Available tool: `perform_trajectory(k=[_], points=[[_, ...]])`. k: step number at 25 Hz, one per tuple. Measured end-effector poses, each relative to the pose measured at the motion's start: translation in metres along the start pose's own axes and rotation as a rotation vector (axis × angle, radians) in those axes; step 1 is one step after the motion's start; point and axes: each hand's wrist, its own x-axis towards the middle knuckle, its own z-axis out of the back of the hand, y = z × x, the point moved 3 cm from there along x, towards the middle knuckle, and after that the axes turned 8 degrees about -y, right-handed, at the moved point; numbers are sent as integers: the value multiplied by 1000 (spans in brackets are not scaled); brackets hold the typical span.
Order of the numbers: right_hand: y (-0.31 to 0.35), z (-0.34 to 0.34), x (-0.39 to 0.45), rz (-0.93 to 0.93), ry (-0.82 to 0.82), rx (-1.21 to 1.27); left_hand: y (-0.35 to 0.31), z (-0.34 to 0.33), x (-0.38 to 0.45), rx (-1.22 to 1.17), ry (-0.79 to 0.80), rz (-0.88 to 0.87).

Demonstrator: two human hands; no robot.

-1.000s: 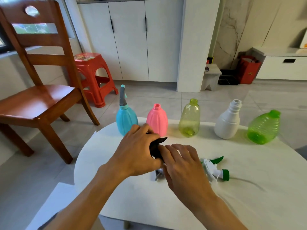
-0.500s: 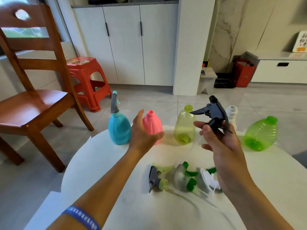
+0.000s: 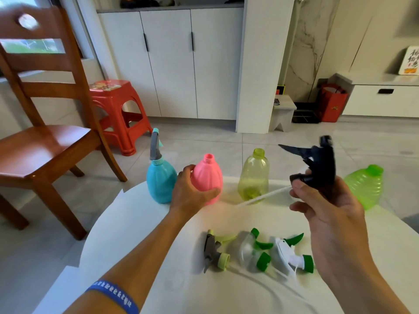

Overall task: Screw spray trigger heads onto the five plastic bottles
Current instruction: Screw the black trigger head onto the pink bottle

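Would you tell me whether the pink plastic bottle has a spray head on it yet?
Not yet: the pink plastic bottle shows a bare threaded neck, while the black spray trigger head is held apart in the right hand.

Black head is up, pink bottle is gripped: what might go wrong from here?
1. The long dip tube slants sideways from the black trigger head in the right hand; it may miss the narrow neck of the pink bottle.
2. The left hand grips low, so the bottle may tip against the blue bottle beside it.
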Motion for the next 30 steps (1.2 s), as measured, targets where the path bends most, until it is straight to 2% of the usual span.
perform_trajectory(k=[4, 8, 21, 25, 30], points=[[9, 2, 4, 87, -71, 2, -29, 13, -11, 62, 13, -233], [18, 7, 3, 155, -100, 9, -48, 24, -27, 200, -41, -440], [29, 23, 11, 252, -154, 40, -67, 32, -45, 234, -63, -622], [21, 22, 14, 220, -66, 11, -71, 32, -48, 193, -44, -623], [2, 9, 7, 243, 137, -278, -84, 28, -60, 191, 12, -678]])
